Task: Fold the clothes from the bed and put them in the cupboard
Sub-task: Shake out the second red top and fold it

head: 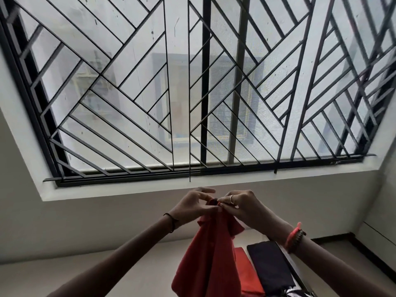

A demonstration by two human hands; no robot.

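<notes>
Folded orange cloth (246, 273) and dark cloth (270, 267) (side by side) lie on, seemingly, the bed (139, 275).

The left wrist (163, 227) wears a thin black cord (172, 222), the right wrist (278, 229) 2 bracelets (295, 237), 1 finger a silver ring (231, 198).

Hanging garment (203, 254) left of folded clothes (267, 266).

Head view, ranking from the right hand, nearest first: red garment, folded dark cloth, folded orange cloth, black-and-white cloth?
1. red garment, its top pinched in the right hand.
2. folded dark cloth and folded orange cloth, side by side below; too close to call.
3. black-and-white cloth, at the bottom edge.
</notes>
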